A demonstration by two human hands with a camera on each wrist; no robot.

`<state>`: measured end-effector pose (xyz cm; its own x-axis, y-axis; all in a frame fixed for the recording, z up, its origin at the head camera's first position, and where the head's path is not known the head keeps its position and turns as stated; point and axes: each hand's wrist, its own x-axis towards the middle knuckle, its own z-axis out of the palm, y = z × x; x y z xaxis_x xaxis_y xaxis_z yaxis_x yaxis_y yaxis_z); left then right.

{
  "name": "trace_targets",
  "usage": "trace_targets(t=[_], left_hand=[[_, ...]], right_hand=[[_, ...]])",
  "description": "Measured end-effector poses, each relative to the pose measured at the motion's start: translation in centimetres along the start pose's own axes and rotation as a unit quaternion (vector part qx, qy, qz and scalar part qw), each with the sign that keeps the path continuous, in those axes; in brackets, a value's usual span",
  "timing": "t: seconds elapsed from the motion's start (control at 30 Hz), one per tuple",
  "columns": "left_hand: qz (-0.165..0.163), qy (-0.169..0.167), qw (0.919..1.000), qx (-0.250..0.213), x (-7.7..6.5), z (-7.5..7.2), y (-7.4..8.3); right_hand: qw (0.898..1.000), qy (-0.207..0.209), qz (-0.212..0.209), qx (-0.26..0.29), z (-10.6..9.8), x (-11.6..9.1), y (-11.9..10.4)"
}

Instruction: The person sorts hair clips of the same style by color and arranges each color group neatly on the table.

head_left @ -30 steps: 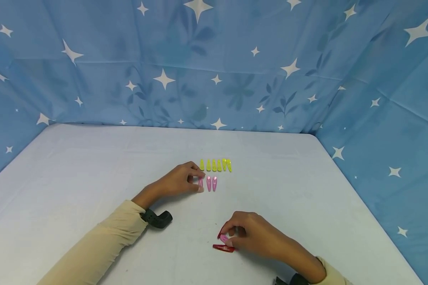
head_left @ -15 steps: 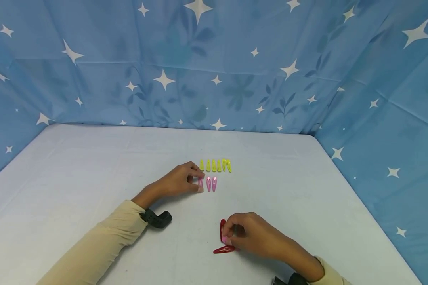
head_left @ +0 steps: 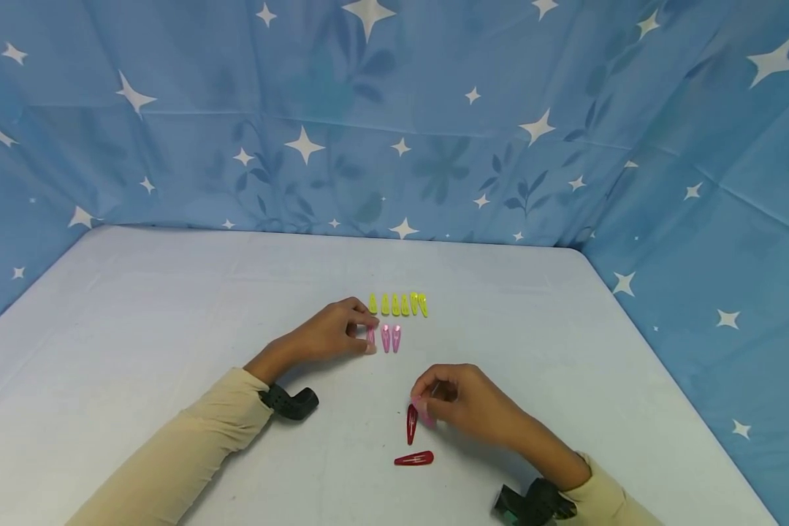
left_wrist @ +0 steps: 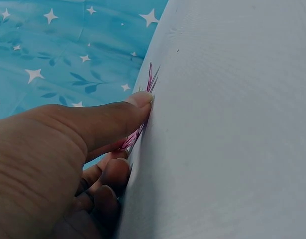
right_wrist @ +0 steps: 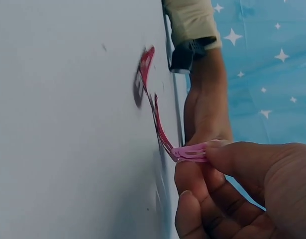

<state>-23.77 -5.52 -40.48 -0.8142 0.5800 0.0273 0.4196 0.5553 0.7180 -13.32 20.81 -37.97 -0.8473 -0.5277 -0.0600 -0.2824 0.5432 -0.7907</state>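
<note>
My right hand [head_left: 470, 402] pinches a pink snap hair clip [right_wrist: 191, 153] between thumb and forefinger, just above the table. Close under it lies a red hair clip [head_left: 411, 424], pointing away from me, and a second red hair clip [head_left: 414, 459] lies crosswise nearer to me. Farther forward, my left hand [head_left: 332, 332] has thumb and forefinger at the two ends of another pink hair clip [head_left: 370, 336] on the table. Two more pink hair clips [head_left: 391, 338] lie side by side just right of it. The left wrist view shows the thumb [left_wrist: 140, 98] partly covering the pink clips.
A row of several yellow hair clips [head_left: 395, 305] lies behind the pink ones; the two at its right end lean together. The white table [head_left: 565, 329] ends at a blue curtain [head_left: 434, 109] with white stars at the back and right.
My right hand has lifted the pink clip from among the red clips and moved slightly forward. The red clips shifted a little and now show fully. The left hand stays in place.
</note>
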Motion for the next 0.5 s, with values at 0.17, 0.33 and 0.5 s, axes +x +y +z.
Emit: trace_targets(t=[0.17,0.33,0.5], left_hand=[[0.003,-0.001,1.0,-0.005,0.0,0.0,0.1],[0.007,0.0,1.0,-0.001,-0.1,0.0,0.2],[0.009,-0.002,0.9999,0.006,0.0,-0.1,0.1]], right_hand=[[1.0,0.016,0.004,0.02,-0.3,1.4,0.2],[1.0,0.026,-0.002,0.015,-0.6,2.8,0.3],[0.999,0.05,-0.001,0.02,-0.9,4.0,0.5]])
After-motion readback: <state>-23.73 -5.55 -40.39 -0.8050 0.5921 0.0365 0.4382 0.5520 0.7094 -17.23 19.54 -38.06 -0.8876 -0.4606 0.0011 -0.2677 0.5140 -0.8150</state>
